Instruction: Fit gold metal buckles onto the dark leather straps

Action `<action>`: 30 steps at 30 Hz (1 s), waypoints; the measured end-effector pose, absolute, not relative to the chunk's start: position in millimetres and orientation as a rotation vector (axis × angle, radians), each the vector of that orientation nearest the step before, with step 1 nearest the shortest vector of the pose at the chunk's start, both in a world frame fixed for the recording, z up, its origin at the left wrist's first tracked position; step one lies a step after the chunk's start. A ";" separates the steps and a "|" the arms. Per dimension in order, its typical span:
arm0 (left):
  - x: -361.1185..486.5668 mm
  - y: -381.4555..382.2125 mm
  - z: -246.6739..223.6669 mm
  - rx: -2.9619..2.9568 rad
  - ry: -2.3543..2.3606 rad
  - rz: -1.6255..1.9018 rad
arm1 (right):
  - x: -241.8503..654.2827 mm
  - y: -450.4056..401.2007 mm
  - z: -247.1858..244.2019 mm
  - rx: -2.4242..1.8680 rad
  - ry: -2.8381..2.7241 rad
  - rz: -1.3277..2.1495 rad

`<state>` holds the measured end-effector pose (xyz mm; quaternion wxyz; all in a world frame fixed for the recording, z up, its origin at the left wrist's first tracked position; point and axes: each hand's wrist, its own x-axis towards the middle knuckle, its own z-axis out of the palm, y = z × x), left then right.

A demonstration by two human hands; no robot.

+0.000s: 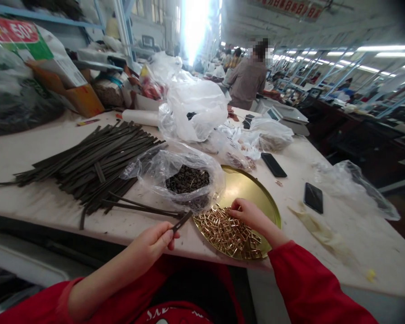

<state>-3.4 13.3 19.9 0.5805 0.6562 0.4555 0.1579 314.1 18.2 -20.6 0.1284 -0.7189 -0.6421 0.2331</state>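
Observation:
My left hand (162, 237) is closed on a dark strap (182, 221), pinched between thumb and fingers with its end pointing up and right. Fingers bent together, my right hand (245, 212) touches the pile of gold metal buckles (227, 234); whether a buckle is between the fingertips is hidden. The buckles lie on a round gold tray (272, 202) at the table's front edge. Beside the tray, a clear plastic bag (216, 173) stands open with many small dark pieces (189, 179) inside. A heap of long dark strips (87, 164) spreads over the table to the left.
White plastic bags (202, 108) and a white roll (140, 117) lie behind the tray. Two phones, one black (273, 165) and one farther right (313, 198), rest near a crumpled clear sheet (367, 189). A person (248, 78) stands at the far end.

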 end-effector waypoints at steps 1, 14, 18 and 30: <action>-2.7 10.9 23.5 1.558 1.065 0.369 | 313.0 15.4 -17.4 -2.075 -1.840 0.672; 22.3 -10.1 57.8 1.706 0.970 0.493 | 191.7 -40.3 50.6 -1.143 -1.455 1.459; 12.6 -11.8 53.7 1.597 1.060 0.538 | 176.9 -41.3 46.3 -1.063 -1.205 1.517; 6.0 -6.7 46.9 1.409 1.080 0.592 | 152.1 -41.1 23.3 -1.184 -0.805 1.541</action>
